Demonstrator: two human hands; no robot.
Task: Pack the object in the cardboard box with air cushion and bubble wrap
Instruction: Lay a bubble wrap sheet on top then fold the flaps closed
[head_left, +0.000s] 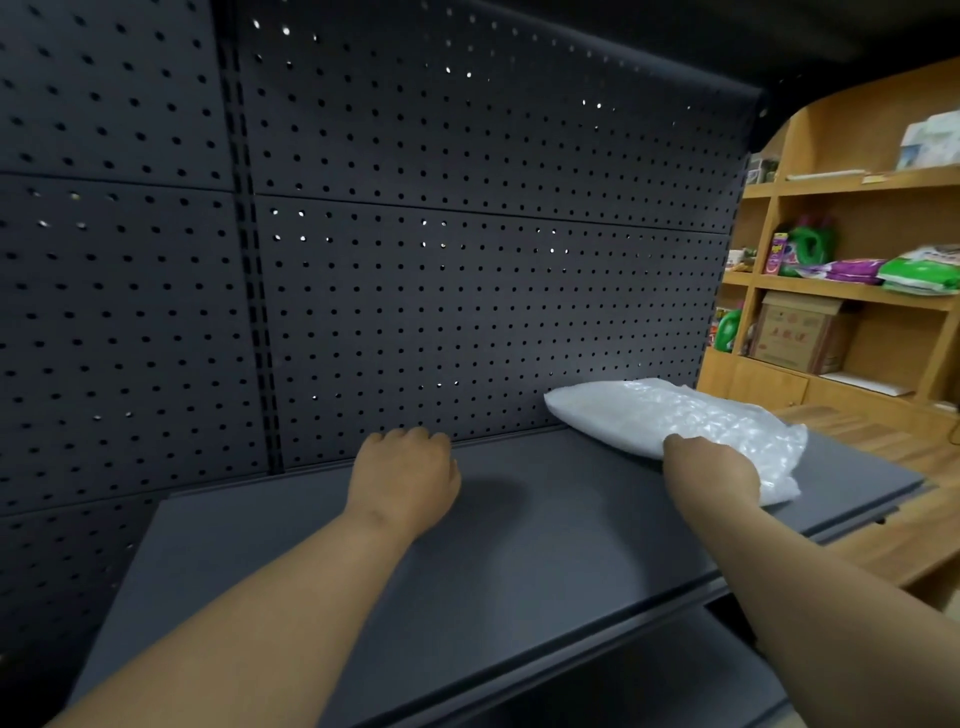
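A folded stack of clear bubble wrap (670, 415) lies at the right end of a dark grey shelf (519, 545), against the pegboard. My right hand (711, 467) lies on the stack's near edge; its fingers reach into the wrap and are mostly hidden, so the grip is unclear. My left hand (408, 475) hovers over the middle of the shelf near the back, fingers loosely curled downward, holding nothing. No cardboard box for packing and no air cushion show on this shelf.
A black pegboard wall (415, 260) backs the shelf, with an upper shelf overhead. To the right stands a wooden rack (810, 291) with detergent bottles, bags and a printed carton (795, 332). A lower dark shelf sits beneath.
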